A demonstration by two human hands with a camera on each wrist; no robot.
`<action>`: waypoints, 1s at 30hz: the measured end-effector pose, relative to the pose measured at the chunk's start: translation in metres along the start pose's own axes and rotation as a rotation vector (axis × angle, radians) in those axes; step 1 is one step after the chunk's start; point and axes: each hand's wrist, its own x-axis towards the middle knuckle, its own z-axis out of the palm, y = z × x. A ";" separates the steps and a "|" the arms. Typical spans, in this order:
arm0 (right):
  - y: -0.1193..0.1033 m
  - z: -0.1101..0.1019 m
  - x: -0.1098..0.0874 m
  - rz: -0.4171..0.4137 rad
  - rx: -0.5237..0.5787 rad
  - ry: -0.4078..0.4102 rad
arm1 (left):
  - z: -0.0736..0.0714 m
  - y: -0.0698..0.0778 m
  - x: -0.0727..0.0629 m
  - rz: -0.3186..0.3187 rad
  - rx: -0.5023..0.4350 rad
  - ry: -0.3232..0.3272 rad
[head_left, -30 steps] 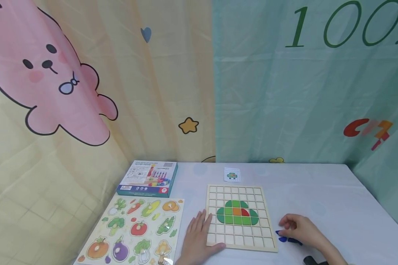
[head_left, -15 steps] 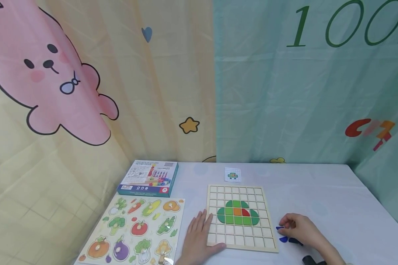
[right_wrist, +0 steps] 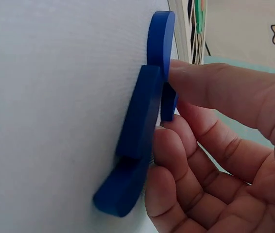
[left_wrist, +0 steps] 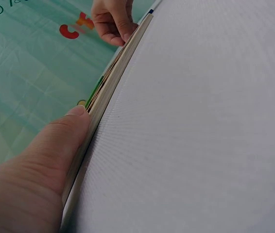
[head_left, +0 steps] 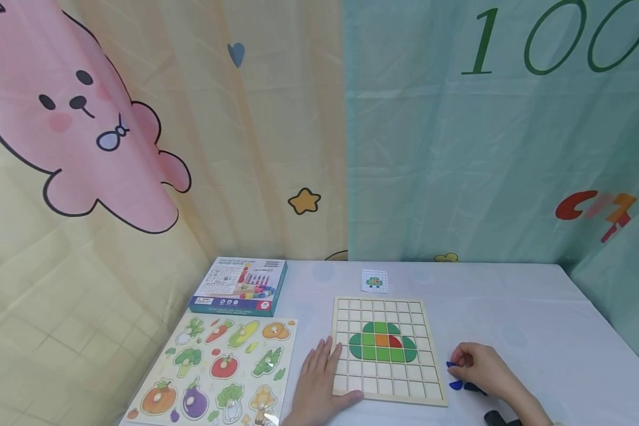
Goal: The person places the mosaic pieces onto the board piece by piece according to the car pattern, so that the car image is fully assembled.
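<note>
A wooden grid board lies on the white-covered table, with green tiles, an orange tile and a red tile set in its cells. My left hand rests spread along the board's left and front edge, thumb on the near rim. To the right of the board, my right hand pinches a small blue tile between thumb and fingers, close to the tabletop. Under and beside that hand lie more blue tiles, one with a rounded edge and a straight-sided one.
Behind the board lies a small pattern card. At the left are a sheet of vegetable pictures and, farther back, a flat box. A black object sits at the front right. Printed curtains hang behind the table.
The blue tile at my right fingertips has turned and shifted slightly away from me, apart from the other blue tile. My left hand stays on the board.
</note>
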 end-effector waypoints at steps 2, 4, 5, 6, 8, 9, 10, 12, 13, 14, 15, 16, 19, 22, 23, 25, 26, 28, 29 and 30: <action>0.000 0.000 0.001 0.001 0.004 -0.003 | 0.000 0.000 0.000 0.001 0.001 0.000; 0.000 0.000 0.002 0.004 0.008 -0.005 | 0.000 0.000 0.000 0.002 0.001 -0.001; 0.000 0.000 0.002 0.005 0.010 -0.006 | 0.000 0.000 0.000 0.001 0.000 -0.003; 0.000 0.000 0.002 0.006 0.012 -0.007 | 0.000 0.000 0.000 0.000 -0.003 -0.004; 0.000 0.000 0.002 0.003 0.015 -0.008 | 0.000 0.000 0.000 -0.001 -0.005 -0.006; 0.000 0.000 0.002 0.001 0.016 -0.008 | 0.000 0.000 0.000 -0.001 -0.006 -0.004; 0.000 0.000 0.002 -0.002 0.018 -0.007 | 0.000 0.000 0.000 0.000 -0.003 -0.003; 0.000 0.000 0.002 -0.011 0.021 -0.004 | -0.001 0.000 0.000 0.003 -0.002 0.002; 0.000 0.000 0.002 -0.014 0.023 -0.001 | -0.001 0.000 -0.001 0.005 0.002 0.003; 0.000 0.001 0.001 -0.018 0.024 0.003 | -0.001 0.000 -0.001 0.006 0.004 0.005; 0.001 0.001 0.001 -0.023 0.023 0.007 | -0.001 0.000 -0.001 0.008 0.004 0.007; 0.001 0.001 0.001 -0.028 0.023 0.010 | -0.001 0.000 -0.001 0.009 0.005 0.008; 0.001 0.002 0.001 -0.036 0.019 0.014 | -0.002 0.001 -0.001 0.010 0.000 0.012; 0.001 0.002 0.001 -0.031 0.012 0.005 | -0.002 0.001 -0.001 0.011 0.000 0.013; 0.002 0.002 0.001 -0.029 0.011 0.003 | -0.002 0.001 -0.001 0.012 -0.001 0.015; 0.002 0.003 0.001 -0.027 0.012 0.002 | -0.002 0.001 -0.001 0.014 0.000 0.018; 0.002 0.003 0.001 -0.027 0.015 0.004 | -0.003 0.001 -0.001 0.014 0.001 0.019; 0.002 0.003 0.001 -0.028 0.020 0.014 | -0.003 0.001 -0.001 0.015 -0.001 0.022; 0.002 0.003 0.001 -0.028 0.023 0.018 | -0.003 0.001 -0.001 0.014 -0.001 0.021; 0.001 0.003 0.001 -0.027 0.024 0.023 | -0.003 0.001 -0.001 0.014 -0.001 0.020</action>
